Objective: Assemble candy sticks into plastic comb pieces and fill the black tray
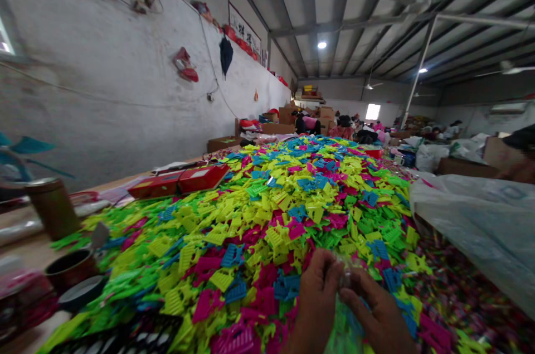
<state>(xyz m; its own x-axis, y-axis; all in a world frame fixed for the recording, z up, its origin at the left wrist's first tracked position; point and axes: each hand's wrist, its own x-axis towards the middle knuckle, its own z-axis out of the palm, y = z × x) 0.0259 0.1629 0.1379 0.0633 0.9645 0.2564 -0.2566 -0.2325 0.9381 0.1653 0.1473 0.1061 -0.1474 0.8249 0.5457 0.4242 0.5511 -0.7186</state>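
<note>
Both hands are together at the lower right of the middle, over a large heap of small plastic pieces [251, 203] in yellow, green, pink and blue. My left hand [320, 292] has its fingers bent and pressed against the top of a clear plastic bag [345, 326]. From the right, my right hand [371, 301] pinches the same bag, its fingertips close to those of my left hand. Greenish contents show through the bag, which hangs between the two hands; its lower part is cut off by the frame edge.
Red boxes [179, 182] lie on the heap's left side. A brown canister [52, 209] and an open dark cup [73, 267] stand at the left. White plastic sheeting [480, 209] and a pile of small multicoloured items [463, 292] are at the right. People work farther back.
</note>
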